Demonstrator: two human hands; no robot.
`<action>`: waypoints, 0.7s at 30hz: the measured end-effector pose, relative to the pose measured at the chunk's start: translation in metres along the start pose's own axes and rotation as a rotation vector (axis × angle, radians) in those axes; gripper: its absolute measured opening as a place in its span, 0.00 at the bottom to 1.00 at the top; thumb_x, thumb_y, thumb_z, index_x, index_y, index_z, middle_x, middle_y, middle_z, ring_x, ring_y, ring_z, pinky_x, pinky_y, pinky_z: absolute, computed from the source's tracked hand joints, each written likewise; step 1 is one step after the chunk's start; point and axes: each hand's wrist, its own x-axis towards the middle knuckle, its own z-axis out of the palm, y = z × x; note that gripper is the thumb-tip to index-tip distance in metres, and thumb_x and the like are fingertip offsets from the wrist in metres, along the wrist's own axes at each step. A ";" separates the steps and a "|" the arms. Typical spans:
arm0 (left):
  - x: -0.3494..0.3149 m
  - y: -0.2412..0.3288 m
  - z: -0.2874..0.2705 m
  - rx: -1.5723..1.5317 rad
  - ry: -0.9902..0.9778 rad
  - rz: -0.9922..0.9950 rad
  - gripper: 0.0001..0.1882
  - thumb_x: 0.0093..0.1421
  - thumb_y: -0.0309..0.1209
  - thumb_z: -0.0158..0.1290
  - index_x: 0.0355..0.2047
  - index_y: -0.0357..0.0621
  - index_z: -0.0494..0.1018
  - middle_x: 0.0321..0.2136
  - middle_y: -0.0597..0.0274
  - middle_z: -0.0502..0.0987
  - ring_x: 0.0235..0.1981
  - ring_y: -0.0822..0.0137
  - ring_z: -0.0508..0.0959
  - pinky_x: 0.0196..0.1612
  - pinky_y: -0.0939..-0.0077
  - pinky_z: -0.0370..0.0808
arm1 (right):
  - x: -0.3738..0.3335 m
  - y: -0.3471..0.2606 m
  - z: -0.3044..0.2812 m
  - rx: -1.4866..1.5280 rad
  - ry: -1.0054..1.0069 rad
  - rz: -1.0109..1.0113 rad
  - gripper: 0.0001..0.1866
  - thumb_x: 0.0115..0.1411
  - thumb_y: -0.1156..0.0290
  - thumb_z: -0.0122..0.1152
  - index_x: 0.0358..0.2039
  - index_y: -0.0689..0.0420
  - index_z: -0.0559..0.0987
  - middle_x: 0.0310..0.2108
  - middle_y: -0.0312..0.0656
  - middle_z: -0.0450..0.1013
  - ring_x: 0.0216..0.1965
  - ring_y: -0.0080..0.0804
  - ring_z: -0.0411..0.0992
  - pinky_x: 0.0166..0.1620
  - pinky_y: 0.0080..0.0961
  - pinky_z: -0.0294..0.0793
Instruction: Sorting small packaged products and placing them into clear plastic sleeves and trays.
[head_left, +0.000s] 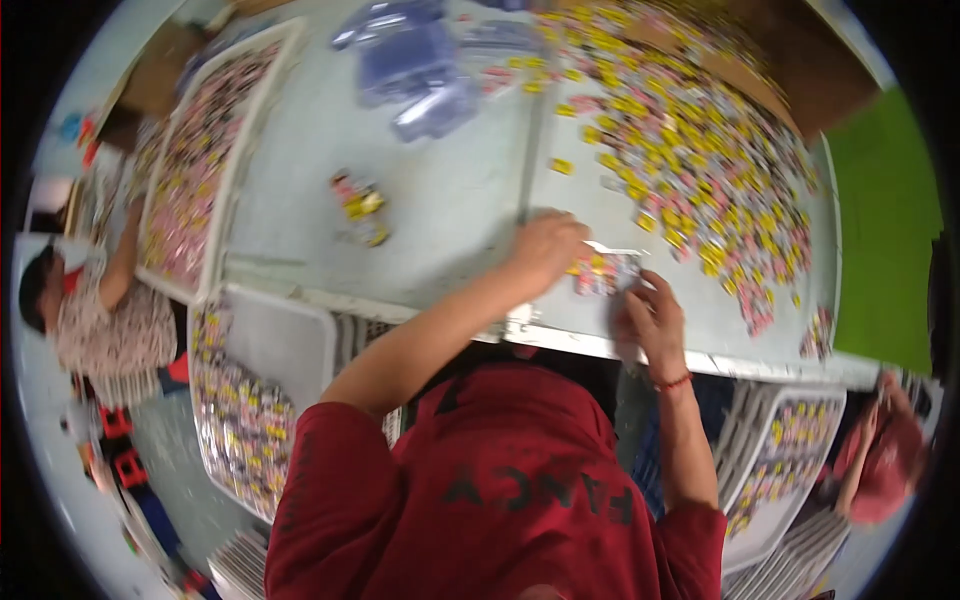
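Observation:
At the front edge of the table, a small clear plastic pack (pixel 600 273) with red, yellow and pale little pieces lies between my two hands. My left hand (pixel 550 250) is closed at its left side, fingertips on the upper left edge. My right hand (pixel 655 318) is at the right side of the pack, thumb and fingers curved and apart; blur hides whether they touch it. A red band circles my right wrist. Farther left lies a cluster of similar small packets (pixel 362 208).
A wide heap of small yellow, pink and grey packets (pixel 690 150) covers the right of the table. Clear bluish plastic trays (pixel 410 60) lie at the back. Filled white trays (pixel 232 165) stand left and below. Other people (pixel 110 320) work on both sides. A green board (pixel 885 230) is at right.

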 end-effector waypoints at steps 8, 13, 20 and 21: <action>-0.022 -0.002 -0.019 -0.232 -0.032 -0.334 0.09 0.54 0.36 0.54 0.25 0.43 0.78 0.23 0.56 0.79 0.27 0.57 0.79 0.32 0.64 0.74 | 0.013 -0.021 0.019 0.119 0.042 0.002 0.26 0.63 0.73 0.55 0.60 0.60 0.60 0.33 0.35 0.72 0.27 0.17 0.67 0.28 0.14 0.66; -0.063 -0.028 -0.066 -0.624 0.134 -0.512 0.10 0.59 0.35 0.55 0.31 0.42 0.79 0.22 0.61 0.78 0.22 0.72 0.77 0.26 0.75 0.72 | 0.046 -0.078 0.059 0.175 -0.146 -0.069 0.23 0.63 0.77 0.53 0.58 0.61 0.64 0.31 0.34 0.71 0.25 0.18 0.65 0.26 0.16 0.65; -0.116 -0.069 -0.153 -0.977 0.449 -0.703 0.10 0.63 0.33 0.51 0.36 0.37 0.75 0.24 0.65 0.76 0.22 0.76 0.76 0.23 0.83 0.71 | 0.107 -0.161 0.185 0.250 -0.445 -0.174 0.18 0.60 0.76 0.56 0.51 0.62 0.71 0.30 0.35 0.71 0.26 0.19 0.67 0.26 0.18 0.67; -0.121 -0.073 -0.161 -0.978 0.508 -0.761 0.10 0.63 0.33 0.51 0.35 0.36 0.75 0.24 0.65 0.76 0.22 0.75 0.76 0.23 0.82 0.71 | 0.113 -0.166 0.204 0.242 -0.452 -0.175 0.18 0.60 0.76 0.56 0.51 0.62 0.71 0.30 0.35 0.71 0.26 0.19 0.67 0.26 0.18 0.67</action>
